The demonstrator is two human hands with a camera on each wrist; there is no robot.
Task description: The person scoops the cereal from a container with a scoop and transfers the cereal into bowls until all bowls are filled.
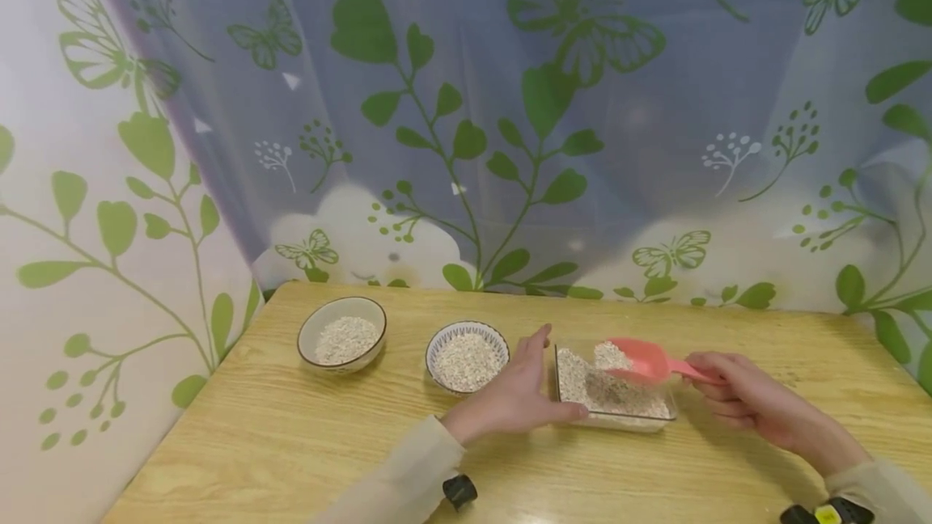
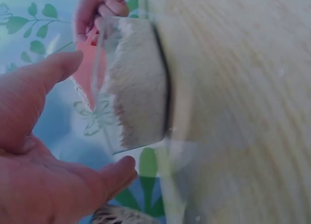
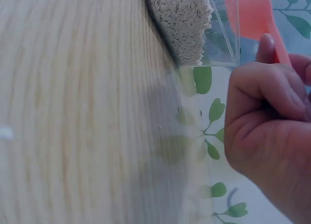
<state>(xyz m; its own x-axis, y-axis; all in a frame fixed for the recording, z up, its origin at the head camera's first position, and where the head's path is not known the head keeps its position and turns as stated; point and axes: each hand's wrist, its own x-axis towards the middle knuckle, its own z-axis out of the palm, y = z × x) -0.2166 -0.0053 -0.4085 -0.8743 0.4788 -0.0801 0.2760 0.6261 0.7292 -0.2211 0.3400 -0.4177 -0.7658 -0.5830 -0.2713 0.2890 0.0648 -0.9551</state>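
My right hand (image 1: 753,401) grips a pink scoop (image 1: 650,363) by its handle. Oat flakes (image 1: 610,357) lie in the scoop's front, which is over a clear rectangular container (image 1: 628,426) with more flakes inside. At the container's left end is my left hand (image 1: 510,399), fingers spread and thumb tip near the front rim. The left wrist view shows this hand's thumb and fingers (image 2: 114,177) extended toward the container with nothing gripped. In the right wrist view, curled fingers (image 3: 277,88) wrap the scoop's handle.
Left of my left hand stands a patterned bowl (image 1: 441,350) of flakes. Farther left, a plain pale bowl (image 1: 313,336) with a dark rim also contains flakes. A curtain (image 1: 451,103) with leaves and butterflies hangs behind the wooden table (image 1: 291,443).
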